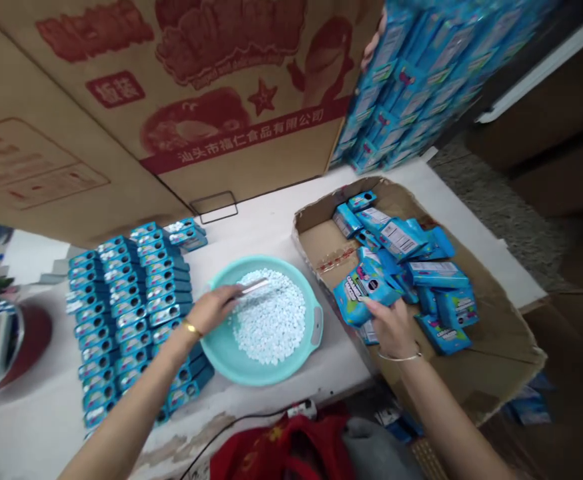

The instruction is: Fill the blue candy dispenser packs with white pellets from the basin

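My left hand (215, 308), with a gold band at the wrist, is closed on a thin pale strip-like tool (255, 287); its exact kind is unclear. The tool is over a turquoise plastic basin (261, 380) holding many small white candy-like pellets (271, 327). My right hand (392, 327), wearing a pale bracelet, grips a blue printed candy packet (364, 290) by its near edge. That packet is above the left side of a cut-down cardboard box (501, 333), where several similar blue packets (439, 273) lie jumbled.
Rows of blue packets (126, 300) with dark round openings stand left of the basin. A large printed carton (251, 160) rises behind. Stacked blue packets (401, 87) fill the back right, with another person's fingers (371, 47) at their edge. A red container (29, 340) stands far left.
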Available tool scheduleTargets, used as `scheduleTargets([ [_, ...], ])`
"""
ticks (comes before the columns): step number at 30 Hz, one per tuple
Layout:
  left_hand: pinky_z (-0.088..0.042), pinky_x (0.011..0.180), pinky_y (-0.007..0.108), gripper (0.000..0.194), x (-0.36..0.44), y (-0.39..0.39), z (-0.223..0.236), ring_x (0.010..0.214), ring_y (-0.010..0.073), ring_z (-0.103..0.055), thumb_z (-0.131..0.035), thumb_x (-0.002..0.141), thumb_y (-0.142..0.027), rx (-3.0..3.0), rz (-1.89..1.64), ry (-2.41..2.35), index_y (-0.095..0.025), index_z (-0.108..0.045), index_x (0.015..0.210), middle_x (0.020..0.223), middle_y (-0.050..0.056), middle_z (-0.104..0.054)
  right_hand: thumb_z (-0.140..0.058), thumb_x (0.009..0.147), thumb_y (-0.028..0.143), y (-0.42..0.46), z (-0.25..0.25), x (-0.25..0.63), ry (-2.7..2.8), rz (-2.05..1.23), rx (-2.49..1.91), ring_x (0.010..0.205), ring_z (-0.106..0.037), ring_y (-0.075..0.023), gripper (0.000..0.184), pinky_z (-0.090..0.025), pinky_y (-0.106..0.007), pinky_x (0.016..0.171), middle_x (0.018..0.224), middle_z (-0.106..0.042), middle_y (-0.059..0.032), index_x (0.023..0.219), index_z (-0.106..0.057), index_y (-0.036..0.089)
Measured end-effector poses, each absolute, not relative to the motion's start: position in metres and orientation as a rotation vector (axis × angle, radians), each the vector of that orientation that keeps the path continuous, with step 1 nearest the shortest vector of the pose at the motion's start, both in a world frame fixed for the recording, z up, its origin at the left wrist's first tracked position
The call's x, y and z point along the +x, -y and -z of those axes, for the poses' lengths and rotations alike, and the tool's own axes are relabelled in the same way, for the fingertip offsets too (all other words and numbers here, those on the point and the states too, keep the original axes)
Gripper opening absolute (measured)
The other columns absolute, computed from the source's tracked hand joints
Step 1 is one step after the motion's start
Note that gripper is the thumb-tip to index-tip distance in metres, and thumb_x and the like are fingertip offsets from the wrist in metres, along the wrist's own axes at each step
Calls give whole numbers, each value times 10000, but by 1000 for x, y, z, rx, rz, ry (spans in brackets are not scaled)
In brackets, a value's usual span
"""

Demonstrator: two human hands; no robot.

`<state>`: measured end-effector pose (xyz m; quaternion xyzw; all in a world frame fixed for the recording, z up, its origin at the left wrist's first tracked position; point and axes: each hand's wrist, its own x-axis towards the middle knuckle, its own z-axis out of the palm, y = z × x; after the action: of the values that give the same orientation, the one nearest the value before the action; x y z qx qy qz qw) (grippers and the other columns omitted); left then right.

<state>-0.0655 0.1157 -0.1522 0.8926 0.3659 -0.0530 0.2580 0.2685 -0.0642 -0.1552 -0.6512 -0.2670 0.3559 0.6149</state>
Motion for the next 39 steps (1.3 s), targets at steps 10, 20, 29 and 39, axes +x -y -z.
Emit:
scheduleTargets([
  [10, -427, 989, 371, 423, -20, -57, 229, 1118, 213, -503, -337, 905, -60, 2442, 345, -1265, -177, -445, 1296, 1230, 122, -509, -700, 721, 382, 105, 169, 181, 81, -1334, -1296, 917, -694, -268, 349, -580, -444, 785, 991, -733, -31, 1019, -607, 226],
  [20, -433, 1010, 361, 487, -27, 15, 233, 1132, 200, -532, -409, 810, -13, 2161, 214, -936, -188, -481, 1259, 1229, 96, -558, -755, 707, 420, 112, 186, 179, 76, -1395, -1231, 907, -691, -230, 409, -569, -437, 807, 1009, -729, -37, 1044, -608, 241],
  [29, -467, 907, 357, 354, -53, -6, 197, 997, 208, -578, -563, 841, -249, 1928, -113, -881, -152, -540, 1181, 1131, 101, -610, -798, 655, 366, 108, 172, 190, 481, -1165, -1404, 926, -632, -186, 444, -516, -357, 861, 988, -686, -6, 1037, -601, 254],
  [39, -469, 895, 336, 304, -68, -45, 73, 1016, 195, -583, -478, 903, -218, 2303, 107, -785, -165, -515, 1200, 1146, 99, -602, -576, 838, 255, 63, 185, 170, 1419, -684, -1437, 1049, -578, -250, 306, -473, -432, 928, 1101, -619, -87, 1143, -572, 240],
])
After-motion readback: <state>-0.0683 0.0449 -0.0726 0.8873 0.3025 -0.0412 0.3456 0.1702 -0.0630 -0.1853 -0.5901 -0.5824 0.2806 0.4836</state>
